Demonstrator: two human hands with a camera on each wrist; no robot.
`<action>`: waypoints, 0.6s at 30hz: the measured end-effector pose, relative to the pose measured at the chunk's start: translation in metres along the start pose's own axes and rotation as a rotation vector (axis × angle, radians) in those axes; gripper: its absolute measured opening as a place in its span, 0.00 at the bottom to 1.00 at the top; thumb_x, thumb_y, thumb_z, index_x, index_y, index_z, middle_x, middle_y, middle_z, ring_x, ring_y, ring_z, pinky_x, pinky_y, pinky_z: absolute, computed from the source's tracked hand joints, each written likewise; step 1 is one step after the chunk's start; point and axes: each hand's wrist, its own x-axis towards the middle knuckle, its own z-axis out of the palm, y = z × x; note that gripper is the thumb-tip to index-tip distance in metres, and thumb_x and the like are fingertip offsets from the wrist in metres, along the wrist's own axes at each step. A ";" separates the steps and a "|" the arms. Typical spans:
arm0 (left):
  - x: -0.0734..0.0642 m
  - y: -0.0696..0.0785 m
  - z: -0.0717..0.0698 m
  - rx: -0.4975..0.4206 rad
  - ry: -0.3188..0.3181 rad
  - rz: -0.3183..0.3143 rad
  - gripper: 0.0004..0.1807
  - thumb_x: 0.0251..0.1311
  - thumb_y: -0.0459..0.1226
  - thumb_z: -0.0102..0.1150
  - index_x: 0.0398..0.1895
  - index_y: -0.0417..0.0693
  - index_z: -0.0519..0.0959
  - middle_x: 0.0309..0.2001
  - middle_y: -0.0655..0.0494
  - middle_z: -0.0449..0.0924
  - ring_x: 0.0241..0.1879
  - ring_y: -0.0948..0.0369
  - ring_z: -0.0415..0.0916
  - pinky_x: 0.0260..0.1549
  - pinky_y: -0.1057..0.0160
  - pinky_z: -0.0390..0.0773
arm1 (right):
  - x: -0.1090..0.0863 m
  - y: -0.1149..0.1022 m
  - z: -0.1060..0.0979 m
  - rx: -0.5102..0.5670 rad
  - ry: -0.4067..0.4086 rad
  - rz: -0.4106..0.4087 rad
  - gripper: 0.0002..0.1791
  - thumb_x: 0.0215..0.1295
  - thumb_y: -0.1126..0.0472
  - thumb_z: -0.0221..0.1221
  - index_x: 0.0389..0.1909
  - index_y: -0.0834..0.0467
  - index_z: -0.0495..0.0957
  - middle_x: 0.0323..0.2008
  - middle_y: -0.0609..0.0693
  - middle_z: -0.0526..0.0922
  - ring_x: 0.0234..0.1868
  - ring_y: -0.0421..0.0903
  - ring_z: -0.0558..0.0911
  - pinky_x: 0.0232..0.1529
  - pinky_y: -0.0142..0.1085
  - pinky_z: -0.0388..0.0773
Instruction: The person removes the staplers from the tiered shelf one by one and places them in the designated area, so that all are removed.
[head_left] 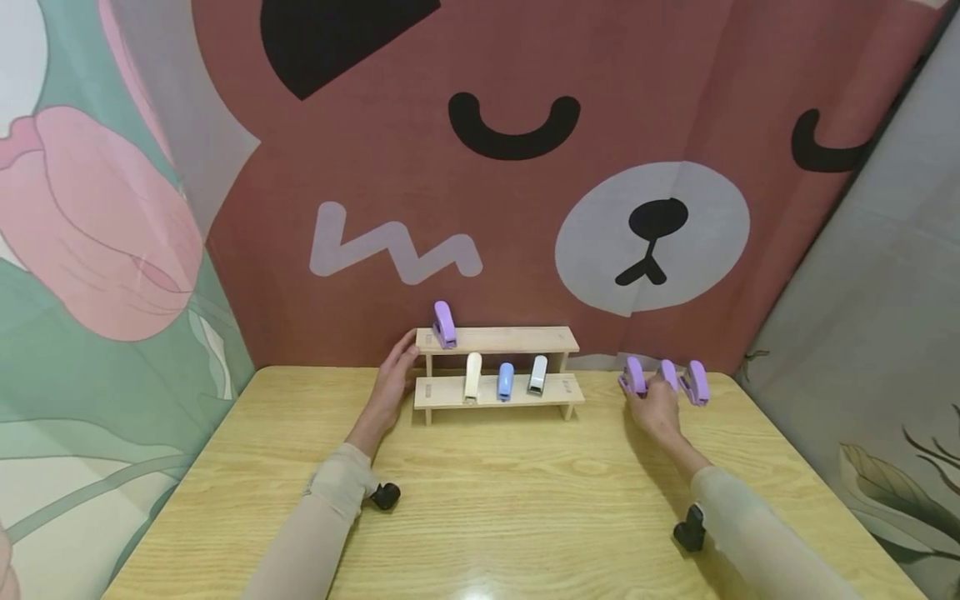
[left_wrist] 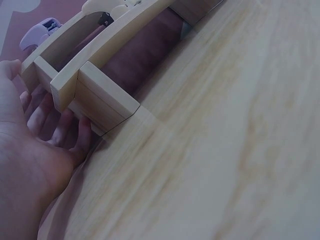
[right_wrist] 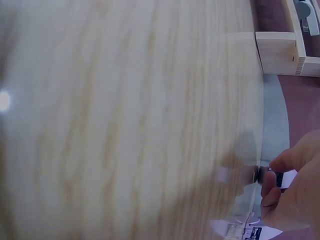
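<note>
Printed cloth hems in the table [head_left: 487,500] I am watching: a reddish-brown backdrop [head_left: 390,158] with a sleepy bear face, a green side cloth [head_left: 90,392] at left, a grey side cloth [head_left: 862,317] at right. Glare whitens the wood grain at the bottom of my head view.

I count one two-tier wooden stand [head_left: 517,338] and seven small staplers. Four are purple: an upper-tier purple stapler [head_left: 445,325] at the left end, and three purple staplers [head_left: 697,383] in a row on the table, right of the stand. One cream stapler [head_left: 472,377], one blue stapler [head_left: 506,380] and one white-grey stapler [head_left: 537,375] share the lower tier.

The left hand [head_left: 390,385] curls its fingers round the stand's left end. The right hand [head_left: 656,410] pinches one of the row's purple staplers, left or middle; its fingers hide which from me. Both wrist views crop the stand.
</note>
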 end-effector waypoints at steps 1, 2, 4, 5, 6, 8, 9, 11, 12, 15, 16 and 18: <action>0.000 0.000 0.000 0.001 -0.003 0.001 0.31 0.75 0.55 0.53 0.78 0.69 0.63 0.72 0.52 0.64 0.70 0.47 0.62 0.59 0.43 0.64 | 0.000 0.000 0.000 -0.002 -0.003 0.005 0.15 0.68 0.63 0.65 0.26 0.68 0.75 0.21 0.57 0.75 0.25 0.56 0.74 0.28 0.46 0.71; 0.000 0.000 0.000 0.002 -0.005 0.002 0.31 0.75 0.54 0.53 0.78 0.69 0.63 0.73 0.52 0.64 0.70 0.47 0.62 0.59 0.43 0.64 | 0.000 0.000 0.000 -0.007 -0.004 0.011 0.15 0.68 0.62 0.65 0.26 0.67 0.75 0.21 0.57 0.75 0.25 0.56 0.74 0.28 0.46 0.71; 0.000 -0.001 0.000 0.010 -0.003 0.004 0.31 0.74 0.56 0.53 0.78 0.70 0.64 0.72 0.52 0.64 0.69 0.47 0.62 0.60 0.43 0.64 | 0.001 0.002 0.001 -0.012 -0.007 0.017 0.16 0.68 0.61 0.65 0.26 0.68 0.75 0.21 0.57 0.76 0.26 0.56 0.75 0.28 0.48 0.73; 0.000 -0.001 0.000 0.012 -0.002 0.005 0.31 0.74 0.56 0.53 0.77 0.70 0.64 0.72 0.52 0.64 0.69 0.47 0.63 0.60 0.43 0.63 | 0.001 0.003 0.001 -0.015 -0.011 0.023 0.16 0.68 0.61 0.65 0.26 0.68 0.76 0.22 0.58 0.77 0.26 0.57 0.76 0.29 0.49 0.74; 0.000 -0.001 0.000 0.014 0.000 0.004 0.31 0.73 0.57 0.54 0.77 0.70 0.64 0.72 0.53 0.64 0.69 0.47 0.63 0.60 0.43 0.63 | 0.001 0.004 0.002 -0.020 -0.015 0.024 0.15 0.67 0.61 0.65 0.27 0.69 0.77 0.23 0.59 0.78 0.27 0.57 0.77 0.31 0.50 0.74; -0.001 -0.002 0.000 0.016 0.005 0.003 0.31 0.73 0.57 0.54 0.77 0.70 0.65 0.72 0.53 0.65 0.69 0.48 0.63 0.60 0.43 0.63 | 0.001 0.005 0.003 -0.028 -0.029 0.028 0.15 0.66 0.62 0.66 0.30 0.71 0.78 0.25 0.61 0.80 0.29 0.58 0.79 0.34 0.52 0.76; -0.001 -0.001 0.000 0.015 0.008 0.002 0.31 0.73 0.57 0.54 0.77 0.70 0.65 0.71 0.53 0.66 0.68 0.48 0.64 0.59 0.44 0.64 | 0.000 0.006 0.003 -0.027 -0.038 0.029 0.14 0.65 0.63 0.66 0.31 0.73 0.79 0.27 0.63 0.81 0.30 0.59 0.79 0.35 0.54 0.77; -0.001 -0.001 0.000 0.013 0.013 0.004 0.31 0.72 0.57 0.55 0.77 0.70 0.66 0.70 0.54 0.67 0.68 0.48 0.64 0.58 0.44 0.64 | 0.000 0.006 0.004 -0.023 -0.055 0.036 0.13 0.62 0.64 0.66 0.34 0.74 0.79 0.29 0.64 0.81 0.31 0.60 0.80 0.37 0.55 0.77; -0.002 -0.001 0.000 0.011 0.017 0.006 0.31 0.72 0.57 0.56 0.76 0.70 0.66 0.70 0.54 0.67 0.67 0.48 0.65 0.58 0.44 0.65 | 0.000 0.006 0.004 -0.020 -0.062 0.039 0.14 0.61 0.65 0.66 0.36 0.75 0.79 0.30 0.65 0.81 0.32 0.60 0.80 0.37 0.55 0.77; -0.001 0.000 0.001 0.011 0.021 0.011 0.32 0.71 0.58 0.56 0.76 0.70 0.66 0.69 0.55 0.68 0.67 0.48 0.65 0.57 0.44 0.66 | -0.001 0.007 0.004 -0.012 -0.076 0.055 0.14 0.59 0.66 0.66 0.38 0.75 0.78 0.31 0.66 0.82 0.33 0.61 0.81 0.38 0.56 0.78; -0.001 0.000 0.001 0.013 0.022 0.011 0.32 0.71 0.58 0.56 0.76 0.70 0.66 0.69 0.55 0.68 0.67 0.48 0.65 0.58 0.44 0.66 | -0.001 0.007 0.004 -0.012 -0.078 0.058 0.15 0.59 0.67 0.66 0.39 0.75 0.77 0.32 0.67 0.82 0.33 0.61 0.81 0.38 0.56 0.77; 0.000 -0.001 0.001 0.016 0.023 0.007 0.32 0.71 0.58 0.56 0.76 0.70 0.66 0.70 0.55 0.67 0.68 0.48 0.65 0.58 0.44 0.65 | -0.001 0.007 0.004 -0.016 -0.083 0.063 0.15 0.59 0.67 0.65 0.40 0.76 0.77 0.33 0.67 0.82 0.34 0.62 0.81 0.39 0.57 0.77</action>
